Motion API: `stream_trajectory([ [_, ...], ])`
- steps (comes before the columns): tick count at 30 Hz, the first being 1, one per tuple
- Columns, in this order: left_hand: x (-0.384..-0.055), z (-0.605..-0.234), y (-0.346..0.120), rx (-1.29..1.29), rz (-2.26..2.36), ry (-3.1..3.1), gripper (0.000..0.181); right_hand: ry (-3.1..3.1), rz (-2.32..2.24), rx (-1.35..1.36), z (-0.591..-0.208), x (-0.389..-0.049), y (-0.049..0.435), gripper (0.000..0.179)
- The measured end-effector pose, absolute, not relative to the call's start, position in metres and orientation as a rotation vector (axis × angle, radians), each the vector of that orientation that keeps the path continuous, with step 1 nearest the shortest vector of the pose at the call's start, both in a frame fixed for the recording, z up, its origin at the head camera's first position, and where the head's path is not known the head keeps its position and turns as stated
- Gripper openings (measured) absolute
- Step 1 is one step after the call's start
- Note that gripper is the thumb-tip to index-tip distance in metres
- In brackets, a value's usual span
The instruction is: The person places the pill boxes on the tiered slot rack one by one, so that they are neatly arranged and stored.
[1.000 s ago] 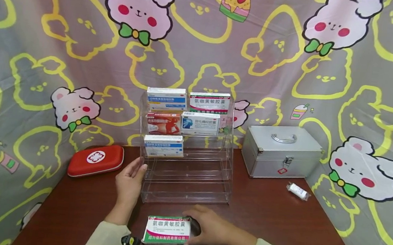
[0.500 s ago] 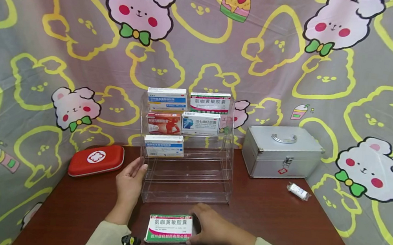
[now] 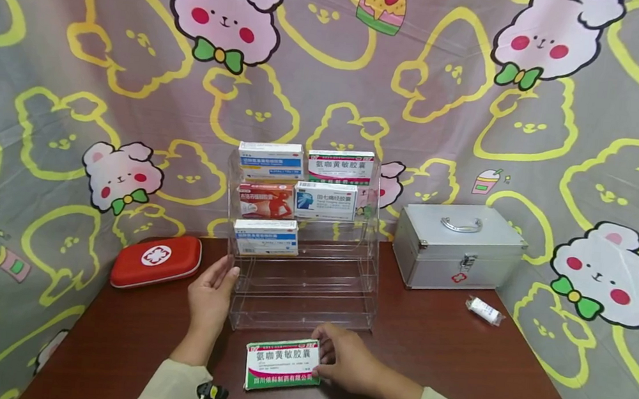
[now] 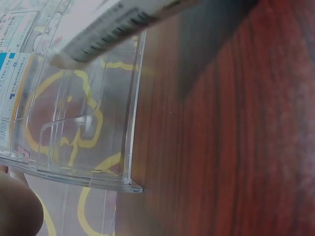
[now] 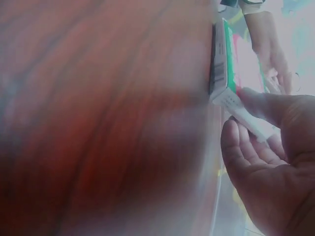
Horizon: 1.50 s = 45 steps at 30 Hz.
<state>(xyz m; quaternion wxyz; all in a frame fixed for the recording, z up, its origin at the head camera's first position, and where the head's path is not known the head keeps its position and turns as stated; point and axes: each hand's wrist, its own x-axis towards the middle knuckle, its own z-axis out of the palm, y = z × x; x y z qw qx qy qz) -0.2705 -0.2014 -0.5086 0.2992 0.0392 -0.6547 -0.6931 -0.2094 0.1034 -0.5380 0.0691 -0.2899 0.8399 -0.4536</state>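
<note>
A white, green and pink medicine box is tilted up off the table in front of the rack. My right hand grips its right end; in the right wrist view the thumb lies over the printed face with the fingers beneath. At the left side of a clear tiered display rack, my left hand holds the side panel's edge. From the left wrist only the thumb and a bit of a finger show near that panel. The medicine box's blurred end passes overhead there.
Several medicine boxes stand on the rack's upper tiers, including a red box and a blue-and-white box. A red first-aid case lies left. A silver case and a small wrapped roll are right.
My right hand has closed on the medicine box, lifted and tilted it, and brought it slightly right and toward the rack. The left hand stays at the rack's side.
</note>
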Motion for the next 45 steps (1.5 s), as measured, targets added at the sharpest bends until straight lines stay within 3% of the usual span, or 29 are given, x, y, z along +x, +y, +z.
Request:
stream_trajectory([
  [8, -0.272, -0.508, -0.202, 0.096, -1.847, -1.731, 0.039, 2.614, -1.436, -0.972, -0.533, -0.209, 0.111, 0.034],
  [15, -0.272, -0.508, -0.202, 0.102, -1.830, -1.725, 0.039, 2.540, -1.662, -0.859, -0.516, -0.217, 0.128, 0.026],
  [26, -0.271, -0.506, -0.201, 0.102, -1.842, -1.713, 0.040, 2.685, -1.983, -0.528, -0.436, -0.262, 0.176, 0.025],
  [32, -0.268, -0.507, -0.201, 0.120, -1.832, -1.744, 0.040, 2.648, -2.221, -0.502, -0.390, -0.295, 0.180, 0.029],
  [38, -0.269, -0.509, -0.201, 0.114, -1.838, -1.728, 0.040, 2.841, -2.072, -0.518, -0.366, -0.316, 0.170, 0.028],
  [45, -0.269, -0.508, -0.202, 0.092, -1.837, -1.734, 0.040, 3.039, -1.847, -0.581, -0.366, -0.328, 0.157, 0.027],
])
